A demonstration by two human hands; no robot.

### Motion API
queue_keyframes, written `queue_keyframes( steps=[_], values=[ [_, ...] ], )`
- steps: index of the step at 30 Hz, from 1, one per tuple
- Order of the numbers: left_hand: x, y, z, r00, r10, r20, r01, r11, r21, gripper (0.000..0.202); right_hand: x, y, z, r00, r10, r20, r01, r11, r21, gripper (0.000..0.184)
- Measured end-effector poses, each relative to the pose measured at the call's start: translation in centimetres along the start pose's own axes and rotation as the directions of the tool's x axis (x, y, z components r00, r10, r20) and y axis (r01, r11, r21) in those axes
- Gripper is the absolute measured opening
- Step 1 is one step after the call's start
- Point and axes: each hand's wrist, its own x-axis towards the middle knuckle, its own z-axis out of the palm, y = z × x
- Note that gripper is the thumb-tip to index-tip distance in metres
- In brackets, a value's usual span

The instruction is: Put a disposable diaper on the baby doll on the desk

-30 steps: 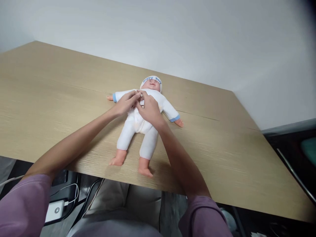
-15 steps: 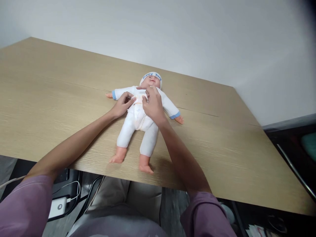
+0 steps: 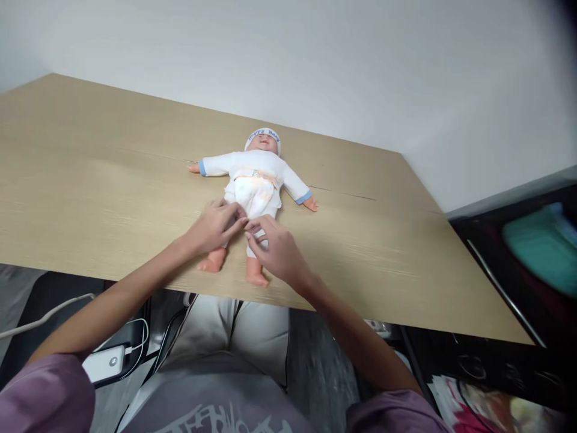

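Note:
A baby doll (image 3: 267, 157) lies on its back, its feet towards me, in a white outfit with blue cuffs and a lettered headband. Round its hips is a white diaper (image 3: 253, 193) with an orange-patterned waist strip. My left hand (image 3: 215, 225) is closed at the lower edge of the diaper, between the doll's thighs, thumb and forefinger pinched together. Opposite it, my right hand (image 3: 278, 245) has its fingers curled in a pinch over the doll's other thigh, at the diaper's crotch. The fingertips of both hands nearly meet, and the pinched edge is mostly hidden.
The doll rests on a wooden table (image 3: 112, 198) set against a pale wall. Below its front edge stands a black chair holding a white power bank (image 3: 104, 363) with a cable. To the right are a dark unit with a teal item (image 3: 541, 246) and several packets (image 3: 482, 403).
Both my hands have moved down from the doll's belly to its crotch. The waist strip and diaper front are now uncovered. The view has shifted slightly.

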Motion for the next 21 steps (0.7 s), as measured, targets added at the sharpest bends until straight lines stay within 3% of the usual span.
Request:
queue_keyframes(
  steps=[3, 6, 10, 14, 21],
  values=[
    [-0.3, -1.7, 0.7, 0.999, -0.036, -0.025, 0.035, 0.999, -0.041, 0.026, -0.8, 1.9, -0.1, 0.994, 0.103, -0.023, -0.105, 0.989, -0.105, 0.003],
    [0.6, -2.8, 1.0, 0.992, -0.105, -0.064, 0.095, 0.984, -0.149, 0.036, 0.0, 2.8, -0.2, 0.975, 0.205, -0.09, -0.217, 0.964, -0.155, 0.01],
    [2.0, -3.0, 1.1, 0.975, -0.22, -0.021, 0.213, 0.963, -0.167, 0.044, 1.4, 2.7, 0.6, 0.968, 0.238, -0.079, -0.251, 0.918, -0.306, 0.015],
    [2.5, -3.1, 1.2, 0.988, -0.156, -0.011, 0.153, 0.977, -0.15, 0.046, 2.0, 3.0, 1.7, 0.972, 0.216, -0.095, -0.236, 0.902, -0.361, 0.014],
    [2.1, -3.2, 1.2, 0.991, -0.095, -0.1, 0.07, 0.971, -0.229, 0.034, 1.4, 3.4, 1.9, 0.982, 0.137, -0.129, -0.169, 0.945, -0.279, 0.015]
  ],
)
